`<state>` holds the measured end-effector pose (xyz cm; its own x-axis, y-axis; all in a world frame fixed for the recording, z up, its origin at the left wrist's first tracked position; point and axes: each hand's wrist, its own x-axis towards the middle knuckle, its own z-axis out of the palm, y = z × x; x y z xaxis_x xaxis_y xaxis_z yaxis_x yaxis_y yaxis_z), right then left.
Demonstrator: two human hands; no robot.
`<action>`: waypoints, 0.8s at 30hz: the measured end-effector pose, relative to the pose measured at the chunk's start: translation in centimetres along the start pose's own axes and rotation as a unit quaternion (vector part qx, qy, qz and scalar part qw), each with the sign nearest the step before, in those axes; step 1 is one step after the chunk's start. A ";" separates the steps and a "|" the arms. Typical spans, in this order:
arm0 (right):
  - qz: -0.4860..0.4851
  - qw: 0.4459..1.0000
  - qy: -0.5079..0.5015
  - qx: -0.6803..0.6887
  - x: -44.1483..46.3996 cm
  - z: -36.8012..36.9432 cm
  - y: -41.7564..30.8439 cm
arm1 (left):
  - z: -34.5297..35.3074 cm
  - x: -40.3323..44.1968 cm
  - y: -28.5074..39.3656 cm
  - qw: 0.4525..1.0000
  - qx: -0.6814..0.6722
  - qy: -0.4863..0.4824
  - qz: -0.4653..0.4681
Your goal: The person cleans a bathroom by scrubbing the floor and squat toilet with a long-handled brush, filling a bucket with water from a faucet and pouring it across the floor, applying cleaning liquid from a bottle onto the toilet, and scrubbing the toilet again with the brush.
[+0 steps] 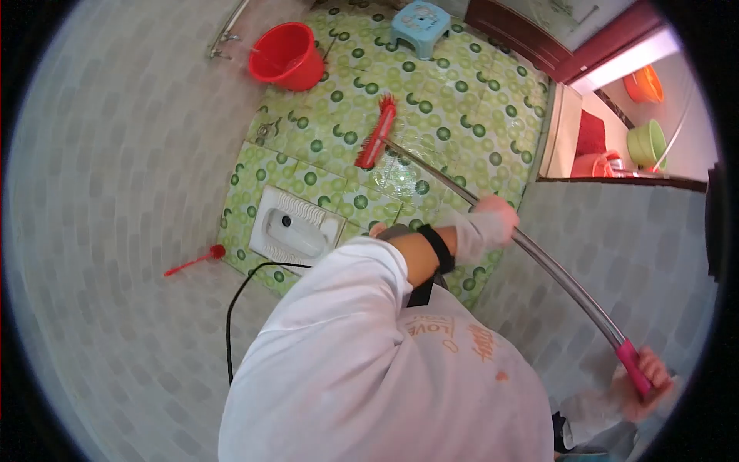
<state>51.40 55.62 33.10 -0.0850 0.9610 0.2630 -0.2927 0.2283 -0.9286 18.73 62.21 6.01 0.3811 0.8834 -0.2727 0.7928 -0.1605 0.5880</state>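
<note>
A red-bristled brush head (376, 135) rests on the green patterned floor, joined to a long metal pole (566, 281). Partway along this pole, my left hand (496, 219) is wrapped around it, in what looks like a thin clear glove. At the lower right, the fingers of my right hand (647, 379) close around the pole's pink grip (633, 368), near its end. Both hands are slightly blurred. The white squat toilet (296, 227) lies in the floor to the left of my left arm.
A red bucket (288, 58) stands near the left wall below a tap. The blue stool (420, 28) is at the far side. By the left wall is a red toilet brush (196, 260). A green basin (647, 144) and an orange basin (643, 84) show through the doorway.
</note>
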 end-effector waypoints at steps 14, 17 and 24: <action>0.122 0.976 -0.079 -0.160 3.4 15.2 15.5 | -0.3 -5.6 -21.2 0.977 0.099 0.057 -0.183; 0.076 0.987 -0.015 -0.139 5.8 14.5 12.5 | -6.3 -5.9 -15.9 0.978 0.047 0.062 -0.193; 0.093 0.961 -0.251 -0.067 11.1 22.0 13.6 | -5.4 -6.1 -21.7 0.970 -0.085 0.181 -0.137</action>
<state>25.55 66.00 29.14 -0.5820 0.7990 0.1510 -0.1061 0.1095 -0.9883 -3.38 62.64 -1.01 -0.0499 0.9843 -0.1693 0.7396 0.1503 0.6560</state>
